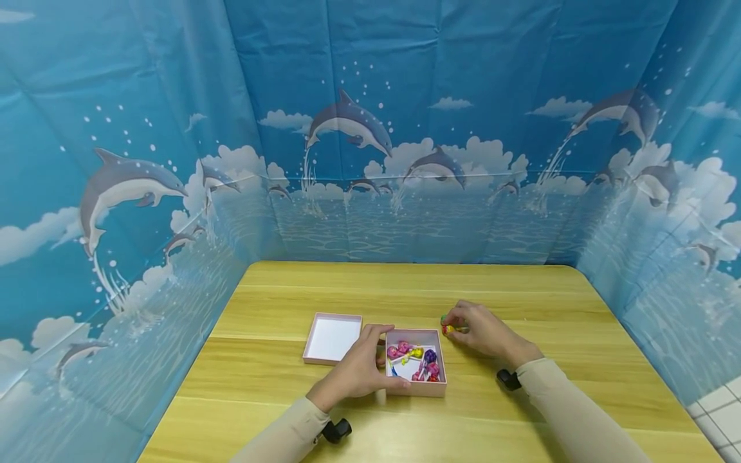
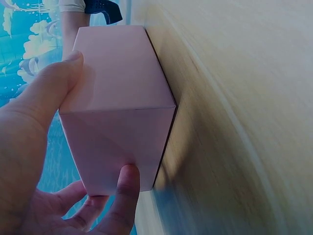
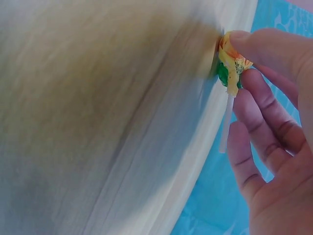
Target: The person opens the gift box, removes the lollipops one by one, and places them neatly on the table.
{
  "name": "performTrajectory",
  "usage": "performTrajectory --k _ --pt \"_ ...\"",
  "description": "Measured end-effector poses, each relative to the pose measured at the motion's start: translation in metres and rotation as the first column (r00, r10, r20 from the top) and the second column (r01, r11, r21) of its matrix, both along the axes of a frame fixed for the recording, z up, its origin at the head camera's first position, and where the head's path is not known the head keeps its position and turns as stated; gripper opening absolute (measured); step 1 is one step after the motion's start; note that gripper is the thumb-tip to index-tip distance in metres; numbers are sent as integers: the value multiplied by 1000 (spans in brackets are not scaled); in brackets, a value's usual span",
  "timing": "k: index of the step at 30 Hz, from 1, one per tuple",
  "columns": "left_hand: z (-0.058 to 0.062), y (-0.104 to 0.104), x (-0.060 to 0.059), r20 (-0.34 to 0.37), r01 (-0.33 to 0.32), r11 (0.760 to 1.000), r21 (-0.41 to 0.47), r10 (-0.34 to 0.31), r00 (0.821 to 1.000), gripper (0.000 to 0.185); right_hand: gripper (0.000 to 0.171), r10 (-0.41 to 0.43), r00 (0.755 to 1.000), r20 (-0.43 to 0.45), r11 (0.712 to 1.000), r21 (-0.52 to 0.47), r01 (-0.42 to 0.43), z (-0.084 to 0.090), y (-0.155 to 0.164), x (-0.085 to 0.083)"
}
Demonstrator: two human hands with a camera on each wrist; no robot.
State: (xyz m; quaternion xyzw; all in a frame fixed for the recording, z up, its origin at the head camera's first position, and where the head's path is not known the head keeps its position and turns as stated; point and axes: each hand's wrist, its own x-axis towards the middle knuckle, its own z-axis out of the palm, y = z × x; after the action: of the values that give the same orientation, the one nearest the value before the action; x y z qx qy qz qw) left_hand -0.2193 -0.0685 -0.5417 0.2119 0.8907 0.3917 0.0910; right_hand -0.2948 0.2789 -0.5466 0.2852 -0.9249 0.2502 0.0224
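**Box steadied, lollipop pinched**

Head view: the left hand (image 1: 356,373) clasps the pink box (image 1: 415,384) of wrapped sweets (image 1: 413,361) on the wooden table (image 1: 289,411); its lid (image 1: 332,338) lies just beside.

Left wrist view: thumb and fingers (image 2: 124,196) grip the box's walls.

Right wrist view: the right hand (image 3: 279,147) pinches a yellow-green lollipop (image 3: 230,68) against the table.

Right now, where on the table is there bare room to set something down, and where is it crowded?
Bare wood lies behind the lid, along the table far edge, along the near edge, and right of the right hand. It is crowded mid-table: the left hand grips the box of candies, and the right pinches a lollipop.
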Motion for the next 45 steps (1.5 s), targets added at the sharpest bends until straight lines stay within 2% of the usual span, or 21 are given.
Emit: performTrajectory --k 27,36,45 --pt "0 0 1 -1 3 1000 5 -3 1000 121 23 -41 998 -56 998 40 43 2 2 9" --pt "1 0 0 2 -4 1000 10 4 1000 123 21 -41 993 -111 998 32 45 14 -3 12" --pt "-2 1 -1 21 -21 1000 10 21 1000 125 23 -5 989 -151 999 45 12 32 -12 17"
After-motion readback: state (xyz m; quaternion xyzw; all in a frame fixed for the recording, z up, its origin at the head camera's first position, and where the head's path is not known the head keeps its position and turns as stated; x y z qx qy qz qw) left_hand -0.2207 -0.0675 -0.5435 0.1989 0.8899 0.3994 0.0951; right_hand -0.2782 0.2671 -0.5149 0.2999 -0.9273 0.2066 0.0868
